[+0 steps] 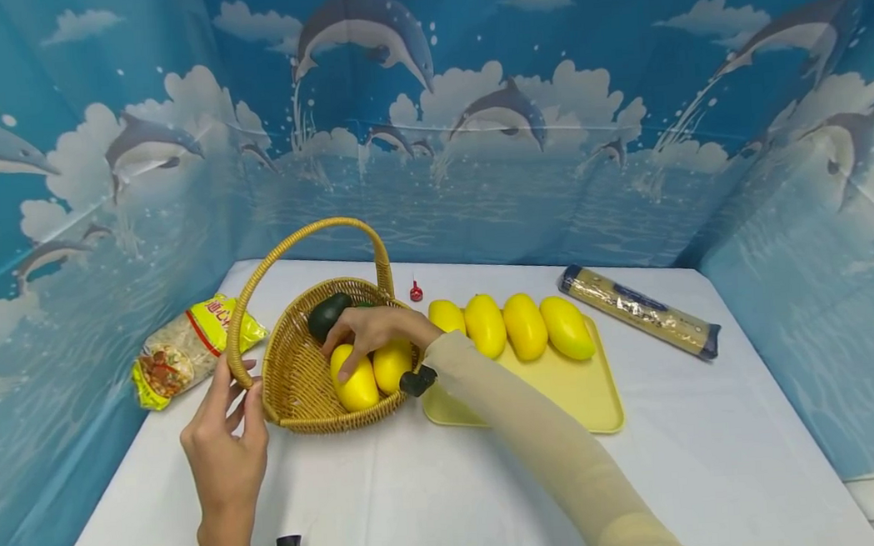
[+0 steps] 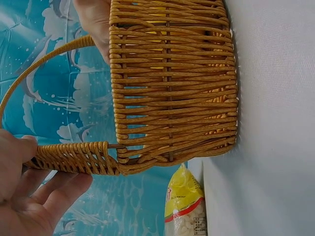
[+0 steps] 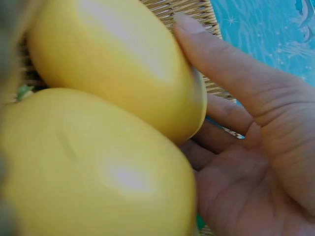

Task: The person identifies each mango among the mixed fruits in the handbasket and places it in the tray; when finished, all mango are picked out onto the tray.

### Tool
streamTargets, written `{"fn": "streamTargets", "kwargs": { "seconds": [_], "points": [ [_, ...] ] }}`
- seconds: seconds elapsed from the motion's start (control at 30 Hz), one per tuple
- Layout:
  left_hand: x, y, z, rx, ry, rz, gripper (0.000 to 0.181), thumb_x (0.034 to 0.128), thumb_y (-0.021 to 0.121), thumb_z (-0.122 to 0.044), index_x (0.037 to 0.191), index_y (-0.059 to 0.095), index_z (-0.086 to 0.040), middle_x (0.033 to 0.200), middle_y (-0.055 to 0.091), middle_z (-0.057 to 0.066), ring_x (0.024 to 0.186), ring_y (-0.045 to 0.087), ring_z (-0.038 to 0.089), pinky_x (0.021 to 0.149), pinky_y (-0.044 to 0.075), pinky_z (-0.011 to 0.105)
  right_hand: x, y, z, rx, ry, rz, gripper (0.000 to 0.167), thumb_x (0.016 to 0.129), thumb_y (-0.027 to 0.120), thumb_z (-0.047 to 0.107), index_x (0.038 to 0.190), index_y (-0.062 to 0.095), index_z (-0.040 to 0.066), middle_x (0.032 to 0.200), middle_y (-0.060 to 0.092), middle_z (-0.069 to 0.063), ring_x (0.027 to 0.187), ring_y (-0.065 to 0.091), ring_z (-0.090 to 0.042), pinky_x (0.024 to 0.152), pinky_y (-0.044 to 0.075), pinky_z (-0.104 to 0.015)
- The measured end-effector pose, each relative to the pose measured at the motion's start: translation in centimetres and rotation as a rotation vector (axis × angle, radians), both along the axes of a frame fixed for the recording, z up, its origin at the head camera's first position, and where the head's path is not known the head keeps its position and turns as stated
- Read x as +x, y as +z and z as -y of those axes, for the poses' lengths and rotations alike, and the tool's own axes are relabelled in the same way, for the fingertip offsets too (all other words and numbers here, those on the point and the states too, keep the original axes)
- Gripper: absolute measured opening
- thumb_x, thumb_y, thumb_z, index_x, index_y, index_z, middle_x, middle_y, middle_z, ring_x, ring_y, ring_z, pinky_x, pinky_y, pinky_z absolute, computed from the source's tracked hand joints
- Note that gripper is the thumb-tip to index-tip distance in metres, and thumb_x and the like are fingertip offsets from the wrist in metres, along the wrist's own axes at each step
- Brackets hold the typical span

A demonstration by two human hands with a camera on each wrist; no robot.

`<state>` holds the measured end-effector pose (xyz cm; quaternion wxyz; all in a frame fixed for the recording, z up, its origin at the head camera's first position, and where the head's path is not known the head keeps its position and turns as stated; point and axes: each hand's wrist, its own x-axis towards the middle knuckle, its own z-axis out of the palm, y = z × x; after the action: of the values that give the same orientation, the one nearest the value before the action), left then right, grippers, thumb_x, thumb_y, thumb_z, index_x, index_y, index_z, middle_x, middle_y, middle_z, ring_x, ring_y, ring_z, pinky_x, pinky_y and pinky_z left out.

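Note:
A wicker basket with a tall arched handle stands at the left of the white table. My left hand holds the base of that handle between thumb and fingers, also seen from the side in the left wrist view. Inside the basket, my right hand has its thumb and fingers around a yellow mango. A second mango lies against it. Behind them is a dark green avocado, partly covered by the right hand. In the right wrist view the fingertips under the gripped mango are hidden.
Right of the basket, a yellow tray bears several mangoes in a row. A yellow-ended food bag lies left of the basket. A long gold package lies at the back right. Behind the basket sits a small red item.

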<state>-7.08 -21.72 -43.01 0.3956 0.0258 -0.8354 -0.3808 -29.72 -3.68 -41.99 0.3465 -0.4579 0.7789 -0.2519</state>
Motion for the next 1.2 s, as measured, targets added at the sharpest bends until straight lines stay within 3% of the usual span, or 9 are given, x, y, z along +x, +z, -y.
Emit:
{"fn": "streamTargets", "kwargs": {
  "seconds": [0.4,0.6,0.97,1.2],
  "points": [
    [0.0,0.2,0.0,0.0,0.001,-0.007,0.067,0.0931,0.077,0.012,0.155,0.059,-0.007,0.125,0.076,0.018,0.111,0.076,0.042,0.086,0.053,0.011,-0.5,1.1,0.4,0.112,0.04,0.015,0.069,0.09,0.091,0.032,0.152,0.064,0.015,0.157,0.059,0.001,0.151,0.046,-0.019,0.122,0.043,-0.031],
    [0.0,0.0,0.1,-0.006,0.005,-0.002,0.066,0.0937,0.077,0.01,0.155,0.059,-0.007,0.125,0.076,0.019,0.111,0.076,0.041,0.086,0.051,0.006,-0.5,1.5,0.8,0.164,0.029,0.001,0.073,0.088,0.093,0.034,0.153,0.063,0.02,0.16,0.055,0.003,0.145,0.05,-0.017,0.119,0.046,-0.03],
    [-0.2,0.0,-0.1,0.012,-0.012,-0.038,0.065,0.0932,0.077,0.011,0.154,0.06,-0.006,0.123,0.077,0.02,0.11,0.076,0.044,0.086,0.048,0.004,-0.6,1.3,0.6,0.091,0.048,-0.002,0.073,0.088,0.093,0.03,0.152,0.064,0.013,0.155,0.06,-0.001,0.138,0.057,-0.017,0.113,0.051,-0.026],
    [0.0,0.0,-0.1,-0.009,0.018,0.005,0.069,0.0936,0.077,0.01,0.157,0.057,-0.008,0.125,0.076,0.019,0.112,0.076,0.04,0.086,0.051,0.007,-0.9,1.8,-0.4,-0.087,0.049,0.077,0.07,0.091,0.09,0.019,0.153,0.06,0.003,0.155,0.061,-0.013,0.132,0.062,-0.021,0.109,0.055,-0.026]
  ]
}}
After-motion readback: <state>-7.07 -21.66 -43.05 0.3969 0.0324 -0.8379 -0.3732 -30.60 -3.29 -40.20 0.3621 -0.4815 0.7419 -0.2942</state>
